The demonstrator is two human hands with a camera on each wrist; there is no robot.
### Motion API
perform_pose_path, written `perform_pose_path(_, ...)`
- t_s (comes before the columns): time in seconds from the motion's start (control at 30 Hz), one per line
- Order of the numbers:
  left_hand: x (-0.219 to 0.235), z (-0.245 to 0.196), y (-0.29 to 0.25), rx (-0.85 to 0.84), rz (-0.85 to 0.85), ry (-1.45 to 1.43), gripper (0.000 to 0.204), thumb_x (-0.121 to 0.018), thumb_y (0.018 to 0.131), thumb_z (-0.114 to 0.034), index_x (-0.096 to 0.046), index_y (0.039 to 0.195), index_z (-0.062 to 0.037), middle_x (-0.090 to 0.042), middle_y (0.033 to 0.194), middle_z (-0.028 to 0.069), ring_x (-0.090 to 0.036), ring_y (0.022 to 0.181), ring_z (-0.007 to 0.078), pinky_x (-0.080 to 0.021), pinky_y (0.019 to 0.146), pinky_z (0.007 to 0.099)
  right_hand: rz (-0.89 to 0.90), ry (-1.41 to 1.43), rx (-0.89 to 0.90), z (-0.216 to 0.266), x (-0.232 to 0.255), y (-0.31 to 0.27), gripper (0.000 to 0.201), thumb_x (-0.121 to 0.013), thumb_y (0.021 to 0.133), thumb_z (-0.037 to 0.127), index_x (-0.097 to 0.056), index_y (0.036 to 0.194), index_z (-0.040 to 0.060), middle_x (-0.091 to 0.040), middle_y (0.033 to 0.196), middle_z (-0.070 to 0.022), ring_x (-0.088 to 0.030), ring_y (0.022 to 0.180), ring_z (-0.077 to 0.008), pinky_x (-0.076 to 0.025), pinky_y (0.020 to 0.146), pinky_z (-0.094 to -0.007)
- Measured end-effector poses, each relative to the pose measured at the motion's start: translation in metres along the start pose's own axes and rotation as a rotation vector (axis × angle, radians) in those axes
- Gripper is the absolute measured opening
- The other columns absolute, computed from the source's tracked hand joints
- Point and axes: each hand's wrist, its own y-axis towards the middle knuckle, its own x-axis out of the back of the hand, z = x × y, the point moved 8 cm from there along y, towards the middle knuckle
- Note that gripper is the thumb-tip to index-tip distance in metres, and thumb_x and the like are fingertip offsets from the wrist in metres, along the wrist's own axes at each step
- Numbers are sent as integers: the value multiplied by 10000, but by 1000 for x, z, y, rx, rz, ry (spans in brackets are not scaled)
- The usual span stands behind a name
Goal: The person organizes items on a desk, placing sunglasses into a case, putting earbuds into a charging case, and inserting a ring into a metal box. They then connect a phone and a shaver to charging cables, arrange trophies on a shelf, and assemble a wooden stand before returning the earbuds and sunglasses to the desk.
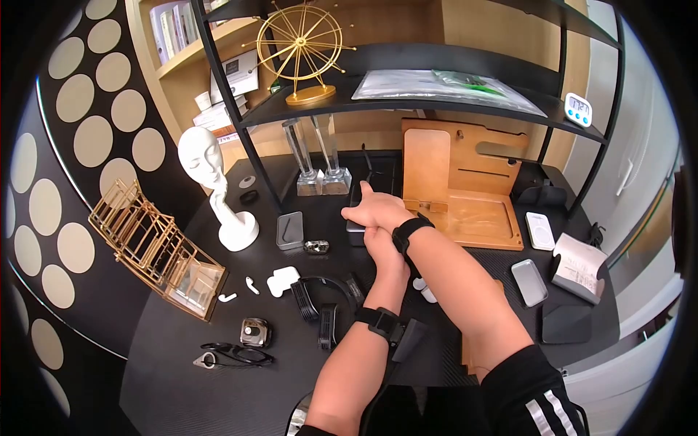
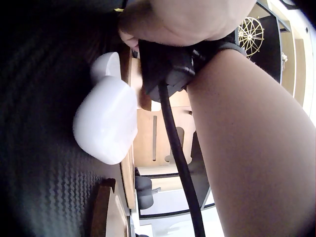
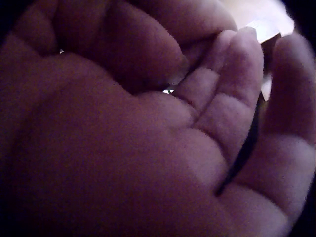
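In the head view my forearms cross, with the right hand lying over the left hand. The right hand's upper fingers and thumb spread apart; its other fingers are hidden. A dark box shows beside and behind the hands. In the left wrist view the left hand is right beside the right wrist's black strap and small black camera block. Dim palm and finger skin fills the right wrist view. I cannot tell whether either hand grips anything.
Near the right forearm is a white earbud case. Headphones, glasses and a tin lie to the left. A wooden organizer stands behind, with a black shelf overhead. A white tray sits at right.
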Motion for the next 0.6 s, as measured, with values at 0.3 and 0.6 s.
perform_pose_path(0.3,-7,-10,8,-278,31,448,140,-487,893,-81,-571,970,1,-628,883,59,-605,764,119,-479,638,261,-146,133,94,-9,20,-4,645,-527,743,373,-461,1272,10,-581,1170,-212,-564,1090,-330,-441,908,-401)
perform_pose_path(0.6,-16,19,22,-73,372,-296,87,-563,801,-37,-636,835,-5,-635,777,55,-607,705,217,-483,643,300,-423,-118,502,0,30,-104,417,-571,724,359,-614,1045,95,-585,860,-193,-585,849,-373,-481,757,-447)
